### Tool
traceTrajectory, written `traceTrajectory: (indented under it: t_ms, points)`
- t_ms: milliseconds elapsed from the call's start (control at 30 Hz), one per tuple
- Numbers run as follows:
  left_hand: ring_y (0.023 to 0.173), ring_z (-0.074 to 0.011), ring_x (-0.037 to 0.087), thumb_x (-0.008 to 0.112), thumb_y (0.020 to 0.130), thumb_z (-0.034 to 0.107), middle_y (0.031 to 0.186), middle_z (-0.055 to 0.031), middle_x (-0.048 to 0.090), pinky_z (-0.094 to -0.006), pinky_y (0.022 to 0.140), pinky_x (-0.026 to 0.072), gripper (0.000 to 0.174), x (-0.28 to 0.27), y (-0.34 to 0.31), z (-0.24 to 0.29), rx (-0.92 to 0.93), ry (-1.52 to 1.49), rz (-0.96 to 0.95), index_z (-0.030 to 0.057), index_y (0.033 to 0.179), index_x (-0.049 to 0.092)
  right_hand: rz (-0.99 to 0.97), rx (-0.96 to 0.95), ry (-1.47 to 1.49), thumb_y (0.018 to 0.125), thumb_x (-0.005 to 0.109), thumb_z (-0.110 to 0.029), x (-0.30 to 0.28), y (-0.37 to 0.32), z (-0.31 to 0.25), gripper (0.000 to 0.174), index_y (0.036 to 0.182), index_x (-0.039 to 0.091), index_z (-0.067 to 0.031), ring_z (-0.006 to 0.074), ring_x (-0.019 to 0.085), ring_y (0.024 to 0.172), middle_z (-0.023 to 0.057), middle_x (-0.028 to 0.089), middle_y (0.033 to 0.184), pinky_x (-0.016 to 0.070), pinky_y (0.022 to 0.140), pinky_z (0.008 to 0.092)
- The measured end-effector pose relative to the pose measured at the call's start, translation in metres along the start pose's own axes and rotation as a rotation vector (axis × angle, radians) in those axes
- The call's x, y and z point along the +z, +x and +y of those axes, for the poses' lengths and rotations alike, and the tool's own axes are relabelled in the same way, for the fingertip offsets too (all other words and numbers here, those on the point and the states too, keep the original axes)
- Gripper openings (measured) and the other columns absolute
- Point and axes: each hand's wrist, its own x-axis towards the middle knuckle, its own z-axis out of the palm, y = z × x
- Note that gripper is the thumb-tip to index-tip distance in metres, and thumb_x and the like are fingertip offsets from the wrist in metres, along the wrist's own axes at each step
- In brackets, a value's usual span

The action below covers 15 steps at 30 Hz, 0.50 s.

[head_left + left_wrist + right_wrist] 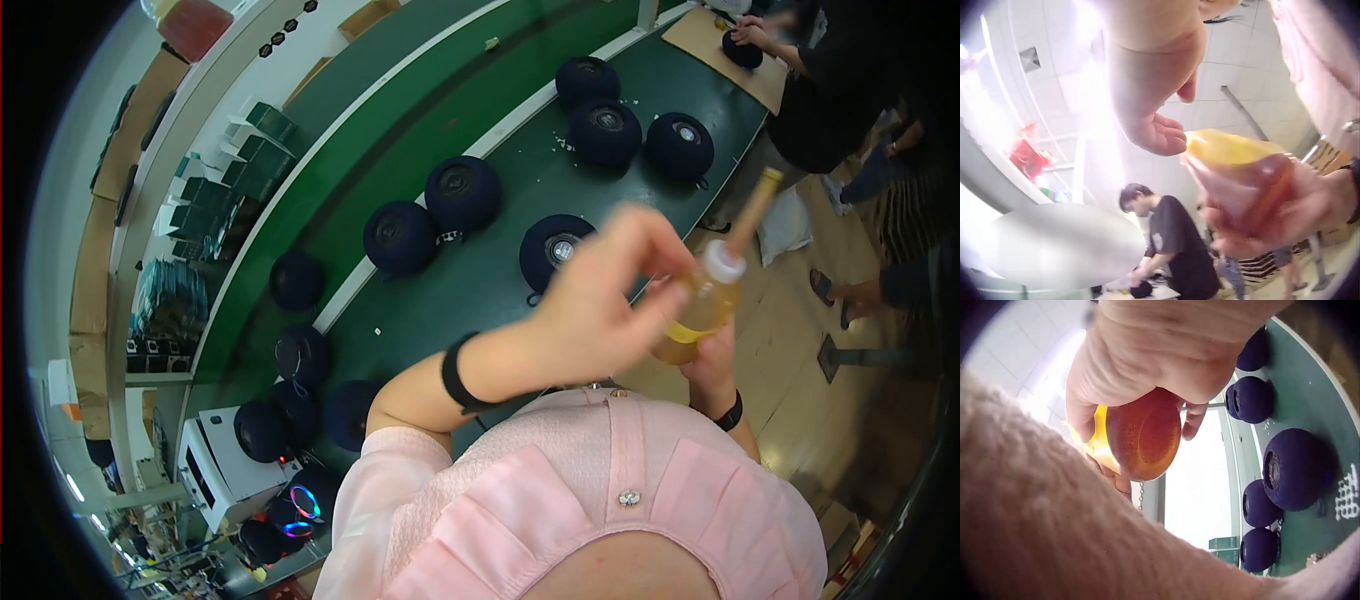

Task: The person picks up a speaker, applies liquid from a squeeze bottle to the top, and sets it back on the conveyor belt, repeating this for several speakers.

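Observation:
A clear bottle of amber liquid [695, 320] has a white collar and a long tan spout that points up and to the right. My right hand [715, 360] grips its lower body from the far side. In the right wrist view, the fingers of that hand [1160, 356] wrap round the bottle [1147, 440], its base facing the camera. My left hand [600, 300], blurred, is beside the bottle with bent fingers and the thumb apart from them. In the left wrist view, the left fingertips [1169, 140] lie right at the yellow end of the bottle [1235, 153].
Several round, dark blue fabric-covered speakers [463, 195] stand on the green bench [480, 300]. One speaker [553, 252] sits just beyond my left hand. A white machine [235, 455] stands at the left. Another person [835, 80] works at the far right end over a cardboard sheet [700, 45].

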Motion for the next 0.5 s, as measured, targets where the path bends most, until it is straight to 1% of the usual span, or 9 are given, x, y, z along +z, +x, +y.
traceTrajectory:
  t_ms: [33, 100, 133, 233, 300, 333, 367, 433, 500]
  points:
    - [0.091, -0.0198, 0.056, 0.059, 0.076, -0.004, 0.098, -0.0109, 0.054, -0.0313, 0.079, 0.0470, 0.024, 0.012, -0.004, 0.001, -0.001, 0.039, -0.093, 0.0023, 0.095, 0.046, 0.052, -0.112, -0.024, 0.071, 0.071, -0.039, -0.005, -0.003, -0.002, 0.078, 0.130, 0.036, -0.0014, 0.0229, 0.053, 0.111, 0.0113, 0.050, 0.122, 0.0427, 0.094, 0.0352]
    - [0.088, -0.0269, 0.056, 0.058, 0.072, -0.006, 0.097, -0.0125, 0.054, -0.0352, 0.078, 0.0467, 0.024, 0.037, -0.009, -0.019, 0.218, 0.139, -0.009, 0.0026, 0.092, 0.049, 0.053, -0.092, -0.034, 0.071, 0.071, -0.044, -0.019, -0.008, -0.008, 0.082, 0.131, 0.034, -0.0018, 0.0246, 0.049, 0.116, 0.0125, 0.047, 0.126, 0.0394, 0.098, 0.0370]
    - [0.087, -0.0327, 0.054, 0.056, 0.067, -0.008, 0.097, -0.0145, 0.053, -0.0375, 0.077, 0.0462, 0.029, 0.046, -0.009, -0.026, 0.246, 0.173, 0.054, 0.0028, 0.092, 0.048, 0.086, -0.128, -0.089, 0.071, 0.071, -0.046, -0.022, -0.005, -0.011, 0.083, 0.131, 0.034, -0.0018, 0.0250, 0.046, 0.118, 0.0133, 0.046, 0.126, 0.0370, 0.100, 0.0376]
    - [0.087, -0.0335, 0.053, 0.056, 0.064, -0.009, 0.097, -0.0152, 0.053, -0.0375, 0.076, 0.0455, 0.031, 0.062, -0.016, -0.053, 0.200, 0.305, -0.053, 0.0026, 0.092, 0.048, 0.133, -0.161, -0.149, 0.073, 0.069, -0.044, -0.040, -0.006, -0.011, 0.081, 0.133, 0.033, -0.0030, 0.0262, 0.040, 0.123, 0.0147, 0.044, 0.129, 0.0312, 0.104, 0.0391]
    - [0.087, -0.0336, 0.052, 0.055, 0.064, -0.007, 0.095, -0.0141, 0.053, -0.0373, 0.074, 0.0449, 0.031, 0.068, -0.028, -0.071, 0.190, 0.360, -0.050, 0.0032, 0.092, 0.049, 0.244, -0.118, 0.015, 0.076, 0.068, -0.036, -0.059, -0.009, -0.009, 0.077, 0.135, 0.030, -0.0061, 0.0279, 0.036, 0.126, 0.0116, 0.040, 0.132, 0.0313, 0.104, 0.0432]
    - [0.087, -0.0330, 0.052, 0.055, 0.065, -0.005, 0.095, -0.0130, 0.053, -0.0375, 0.073, 0.0447, 0.030, 0.067, -0.037, -0.083, 0.119, 0.384, -0.160, 0.0039, 0.093, 0.050, 0.285, -0.118, 0.062, 0.076, 0.068, -0.031, -0.073, -0.011, -0.007, 0.075, 0.136, 0.029, -0.0076, 0.0286, 0.034, 0.128, 0.0112, 0.039, 0.133, 0.0296, 0.105, 0.0470]
    - [0.087, -0.0324, 0.052, 0.056, 0.066, -0.003, 0.095, -0.0119, 0.053, -0.0378, 0.073, 0.0445, 0.030, 0.066, -0.044, -0.091, 0.047, 0.407, -0.271, 0.0046, 0.095, 0.051, 0.285, -0.117, 0.062, 0.076, 0.068, -0.031, -0.083, -0.012, -0.007, 0.075, 0.136, 0.029, -0.0076, 0.0286, 0.034, 0.128, 0.0112, 0.039, 0.133, 0.0296, 0.105, 0.0470]
    - [0.084, -0.0302, 0.054, 0.058, 0.069, 0.001, 0.088, -0.0103, 0.055, -0.0391, 0.071, 0.0447, 0.025, 0.058, -0.055, -0.093, -0.042, 0.384, -0.252, 0.0053, 0.094, 0.052, 0.339, -0.121, 0.189, 0.074, 0.070, -0.029, -0.099, -0.015, -0.008, 0.078, 0.137, 0.029, -0.0082, 0.0298, 0.033, 0.128, 0.0115, 0.038, 0.135, 0.0281, 0.106, 0.0503]
    - [0.083, -0.0284, 0.057, 0.060, 0.072, 0.004, 0.086, -0.0107, 0.058, -0.0388, 0.073, 0.0460, 0.022, 0.040, -0.064, -0.089, -0.353, 0.225, -0.366, 0.0050, 0.093, 0.055, 0.353, -0.148, 0.234, 0.073, 0.070, -0.028, -0.109, -0.017, -0.013, 0.078, 0.137, 0.029, -0.0086, 0.0305, 0.032, 0.129, 0.0116, 0.037, 0.135, 0.0280, 0.106, 0.0512]
